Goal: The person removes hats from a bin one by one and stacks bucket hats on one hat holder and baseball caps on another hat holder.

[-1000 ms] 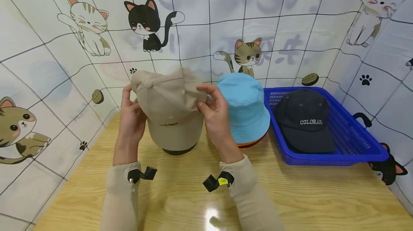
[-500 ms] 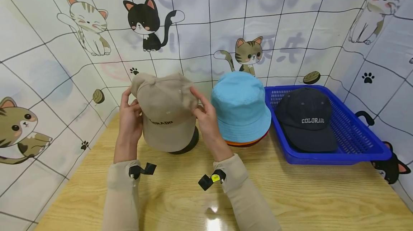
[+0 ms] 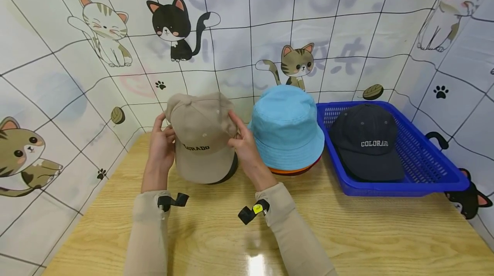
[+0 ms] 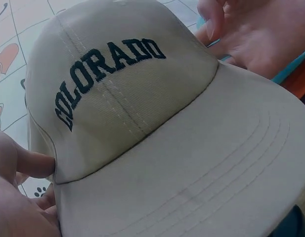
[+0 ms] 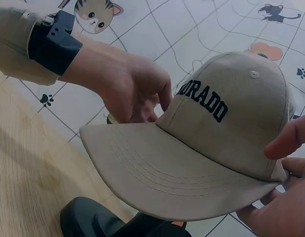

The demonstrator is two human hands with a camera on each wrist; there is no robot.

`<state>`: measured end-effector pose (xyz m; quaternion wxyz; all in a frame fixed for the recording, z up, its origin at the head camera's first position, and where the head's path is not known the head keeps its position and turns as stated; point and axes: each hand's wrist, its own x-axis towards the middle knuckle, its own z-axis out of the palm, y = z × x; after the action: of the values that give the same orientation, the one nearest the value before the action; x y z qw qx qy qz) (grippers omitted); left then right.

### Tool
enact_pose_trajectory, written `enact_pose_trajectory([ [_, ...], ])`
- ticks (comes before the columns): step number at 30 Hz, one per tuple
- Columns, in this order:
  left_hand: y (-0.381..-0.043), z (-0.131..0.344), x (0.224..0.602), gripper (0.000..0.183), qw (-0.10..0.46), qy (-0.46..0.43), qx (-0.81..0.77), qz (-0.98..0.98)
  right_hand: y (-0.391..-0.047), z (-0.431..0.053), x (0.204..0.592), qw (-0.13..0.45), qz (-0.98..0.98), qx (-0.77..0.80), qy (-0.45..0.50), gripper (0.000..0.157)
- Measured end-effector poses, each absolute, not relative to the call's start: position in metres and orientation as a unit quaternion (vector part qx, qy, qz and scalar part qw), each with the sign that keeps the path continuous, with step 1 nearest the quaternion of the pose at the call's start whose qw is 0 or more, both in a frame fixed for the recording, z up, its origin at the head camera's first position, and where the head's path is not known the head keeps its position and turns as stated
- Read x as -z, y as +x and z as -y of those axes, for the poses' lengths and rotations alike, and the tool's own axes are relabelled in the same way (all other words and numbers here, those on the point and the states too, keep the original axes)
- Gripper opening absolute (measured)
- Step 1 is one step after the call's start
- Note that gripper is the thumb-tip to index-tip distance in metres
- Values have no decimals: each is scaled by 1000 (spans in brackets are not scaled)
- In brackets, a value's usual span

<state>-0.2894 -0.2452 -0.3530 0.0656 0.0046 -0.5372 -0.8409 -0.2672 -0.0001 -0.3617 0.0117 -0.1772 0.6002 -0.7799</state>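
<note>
A beige baseball cap with dark COLORADO lettering is held between both hands, brim toward me and crown up. My left hand pinches its left side edge, fingers partly behind the cap. On the opposite side, my right hand grips the edge between thumb and fingers. The right wrist view shows the right thumb lying on the outside of the crown. Beneath the brim shows a dark rounded thing, mostly hidden by the cap, so its kind is unclear.
Just right of the right hand stands a light blue bucket hat, with orange and dark red edges under it. Farther right, a blue plastic basket holds a dark COLORADO cap. A cat-print wall covering rises behind the wooden table.
The beige cap has come down and its crown has straightened, with more lettering facing me. It first shifted left, then slightly right. Both hands move with it and keep hold.
</note>
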Motion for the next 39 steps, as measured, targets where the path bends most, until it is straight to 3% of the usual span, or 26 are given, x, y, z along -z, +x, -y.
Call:
enact_pose_trajectory([
  [25, -298, 252, 368, 59, 16, 71, 821, 566, -277, 3, 378, 57, -615, 781, -94, 86],
  [39, -303, 258, 381, 42, -24, 90, 828, 553, -277, 5, 384, 76, -626, 772, -82, 86],
])
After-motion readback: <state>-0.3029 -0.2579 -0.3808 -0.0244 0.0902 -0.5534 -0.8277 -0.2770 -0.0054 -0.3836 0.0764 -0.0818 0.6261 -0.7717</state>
